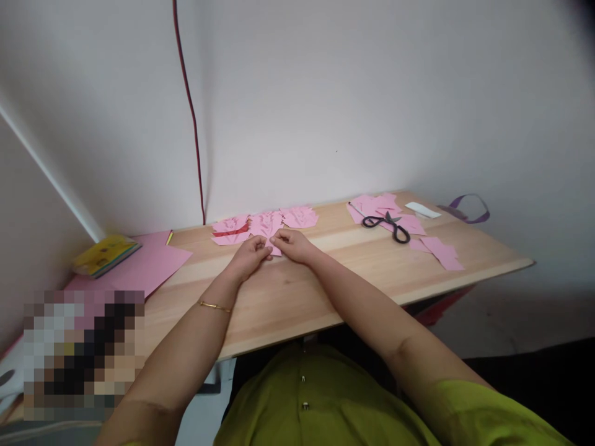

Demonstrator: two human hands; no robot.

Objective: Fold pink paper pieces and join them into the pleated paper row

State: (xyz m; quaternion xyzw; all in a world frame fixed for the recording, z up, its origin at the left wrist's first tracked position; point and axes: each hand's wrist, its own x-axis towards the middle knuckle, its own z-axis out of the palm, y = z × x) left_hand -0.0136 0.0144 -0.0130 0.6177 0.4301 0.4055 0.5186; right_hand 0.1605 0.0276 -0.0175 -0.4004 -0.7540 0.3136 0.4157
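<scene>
Both my hands meet over the middle of the wooden table. My left hand has its fingers curled at the lower edge of a pink paper cutout. My right hand pinches the same paper just beside it. This cutout has a jagged top edge and creases or drawn lines. To its left lies a similar pink cutout with a red strip across it. A third pink cutout rests to the right, close to the wall. My fingertips partly cover the middle cutout's lower end.
On the right lie black-handled scissors over pink paper scraps, a small white piece and a purple band. Large pink sheets and a yellow packet are on the left. A dark red cable hangs down the wall.
</scene>
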